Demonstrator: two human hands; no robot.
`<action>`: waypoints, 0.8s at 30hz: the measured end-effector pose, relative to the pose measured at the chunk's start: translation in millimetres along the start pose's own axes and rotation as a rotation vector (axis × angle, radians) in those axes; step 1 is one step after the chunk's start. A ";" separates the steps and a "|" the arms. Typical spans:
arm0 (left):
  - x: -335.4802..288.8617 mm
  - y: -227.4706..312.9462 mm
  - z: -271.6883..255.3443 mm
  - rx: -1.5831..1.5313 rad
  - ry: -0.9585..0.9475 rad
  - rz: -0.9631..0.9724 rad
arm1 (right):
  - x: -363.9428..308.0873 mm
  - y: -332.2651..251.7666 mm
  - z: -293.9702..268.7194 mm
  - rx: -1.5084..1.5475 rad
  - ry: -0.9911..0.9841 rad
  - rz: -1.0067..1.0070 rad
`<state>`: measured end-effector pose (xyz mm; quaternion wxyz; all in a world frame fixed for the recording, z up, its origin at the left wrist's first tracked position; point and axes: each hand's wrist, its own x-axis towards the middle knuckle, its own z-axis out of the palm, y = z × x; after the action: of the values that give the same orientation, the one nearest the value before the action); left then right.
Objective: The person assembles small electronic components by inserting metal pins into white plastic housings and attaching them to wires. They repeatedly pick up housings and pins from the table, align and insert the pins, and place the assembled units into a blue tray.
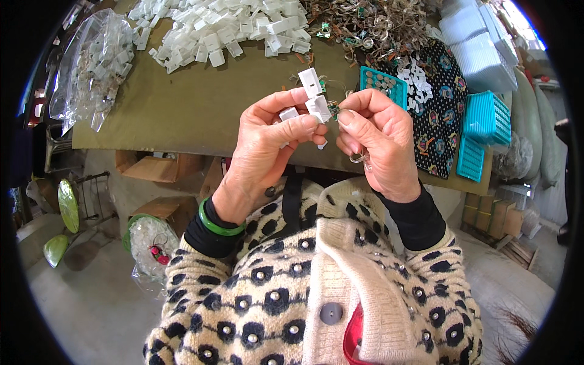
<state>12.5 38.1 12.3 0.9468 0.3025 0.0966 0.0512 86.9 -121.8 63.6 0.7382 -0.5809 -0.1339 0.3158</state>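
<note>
My left hand (258, 131) is closed around several small white plastic housings, one of them (318, 108) pinched between thumb and fingers. Above it, another white housing piece (309, 82) sticks up past the fingertips. Close against its right side, my right hand (383, 137) pinches a small green circuit board (333, 109) with thin wires. Whether the board is inside the housing or only touching it, I cannot tell. A thin loop (356, 158) shows under my right fingers; its kind is unclear. Both hands are above the table's front edge.
A heap of white housings (225, 30) covers the far table (182, 103), with tangled wired boards (377, 24) to its right. A teal tray (383, 85) of round parts and small white pieces (416, 84) lie nearby. A plastic bag (97, 67) stands left; stacked teal trays (486, 118) are right.
</note>
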 end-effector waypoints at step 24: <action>2.4 -10.6 18.2 0.192 0.118 0.159 | -3.2 26.0 1.7 -0.887 0.223 -0.723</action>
<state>19.1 19.6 20.2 0.8991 0.3948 0.1325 0.1345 75.4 -119.2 40.2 0.4950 -0.7817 -0.3644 -0.1054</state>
